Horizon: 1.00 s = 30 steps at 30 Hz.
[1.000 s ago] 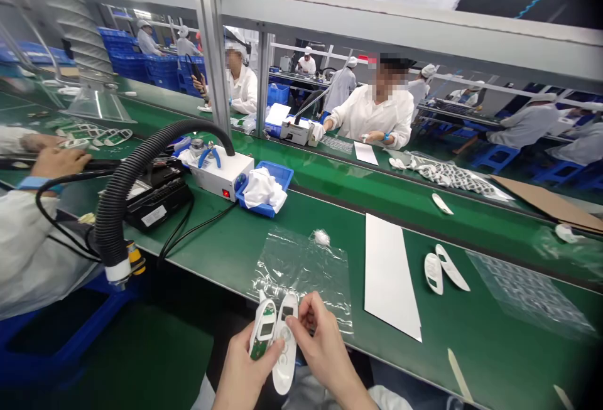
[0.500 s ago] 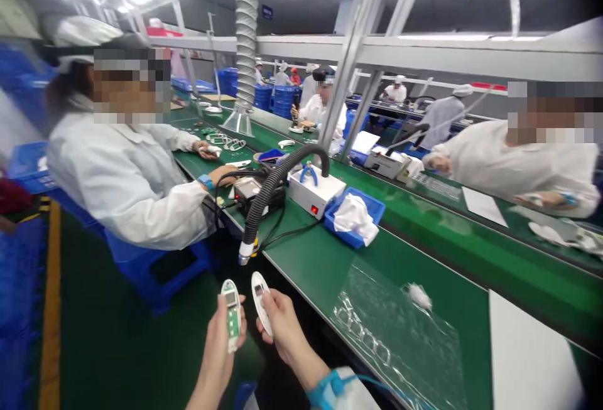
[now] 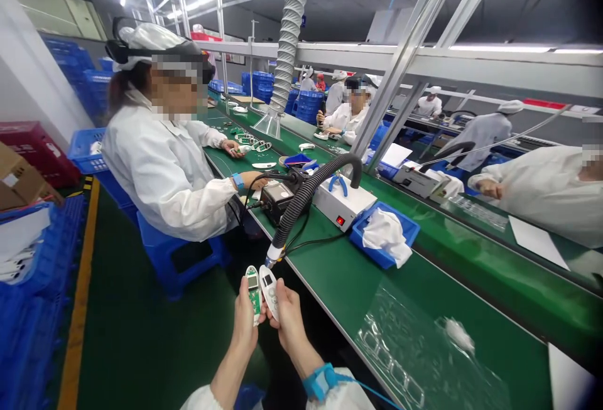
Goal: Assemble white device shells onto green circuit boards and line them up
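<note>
Two parts sit together at lower centre, clear of the tabletop [image 3: 348, 284]. The left hand [image 3: 245, 325] is closed on a board [image 3: 254, 284] and the right hand [image 3: 288, 322] on a shell [image 3: 269, 284], edges touching and faces upturned, seemingly for side-by-side viewing, just below the hose [image 3: 301, 199] tip.

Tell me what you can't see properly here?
Head view: circuit board, lower end hidden by the left hand.
Head view: white cover, markings too small; right hand covers its lower end.
Head view: white sheet, cut off by the right edge.
Head view: parts inside clear bag, blurred by glare.
</note>
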Available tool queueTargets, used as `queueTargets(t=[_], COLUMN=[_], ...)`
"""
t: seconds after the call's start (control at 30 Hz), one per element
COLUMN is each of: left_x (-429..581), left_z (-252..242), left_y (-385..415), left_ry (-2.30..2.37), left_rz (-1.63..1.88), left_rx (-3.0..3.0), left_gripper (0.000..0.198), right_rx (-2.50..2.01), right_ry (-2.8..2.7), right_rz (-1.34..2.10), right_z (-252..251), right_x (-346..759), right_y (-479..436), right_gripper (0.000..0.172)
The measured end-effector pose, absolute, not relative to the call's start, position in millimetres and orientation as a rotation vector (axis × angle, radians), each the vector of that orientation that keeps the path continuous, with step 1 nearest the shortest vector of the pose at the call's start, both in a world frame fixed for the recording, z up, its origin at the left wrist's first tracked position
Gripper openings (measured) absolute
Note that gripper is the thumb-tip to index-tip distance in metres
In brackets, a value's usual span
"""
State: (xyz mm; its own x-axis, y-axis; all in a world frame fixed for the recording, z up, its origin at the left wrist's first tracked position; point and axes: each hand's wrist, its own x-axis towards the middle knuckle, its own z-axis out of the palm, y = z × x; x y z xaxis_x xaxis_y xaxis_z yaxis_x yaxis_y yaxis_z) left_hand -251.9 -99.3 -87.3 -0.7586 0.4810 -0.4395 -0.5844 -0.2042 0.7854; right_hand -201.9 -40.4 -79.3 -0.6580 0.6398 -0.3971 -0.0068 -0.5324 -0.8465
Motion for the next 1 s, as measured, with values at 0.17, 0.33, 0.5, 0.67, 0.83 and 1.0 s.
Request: queueTargets(t=[0.17, 0.33, 0.5, 0.67, 0.83, 1.0], left_x=[-271.8, -276.0, -249.4, -202.7, -173.5, -168.3], left_z=[-85.4, -81.1, -87.9, -88.4, -72.9, -49.1], left_y=[-112.8, -118.2, -115.6, -118.8, -121.4, -120.8], left_ry=[1.468, 1.484, 1.483, 1.368, 1.19, 1.034], left_rz=[2.092, 2.138, 2.09, 1.945, 1.844, 1.827], left_rx=[-0.19, -0.181, -0.098, -0.063, -0.122, -0.169], left_gripper=[0.058, 0.056, 0.056, 0.056, 0.052, 0.046], right_rx=[-0.921, -0.872, -0.841, -0.907, -0.846, -0.817], right_ry=[-1.212, -1.208, -1.215, -0.989, -0.696, -0.556], right_rz=[2.285, 2.298, 2.278, 2.326, 2.422, 2.454], right_z=[-72.7, -73.9, -85.2, -85.3, -61.5, -41.8], right_x=[-226.5, -233.6, -203.7, -143.5, -95.1, -74.5], right_y=[-56.1, -61.0, -56.1, -58.0, -64.9, -65.8], right_gripper=[0.067, 0.064, 0.062, 0.057, 0.045, 0.047])
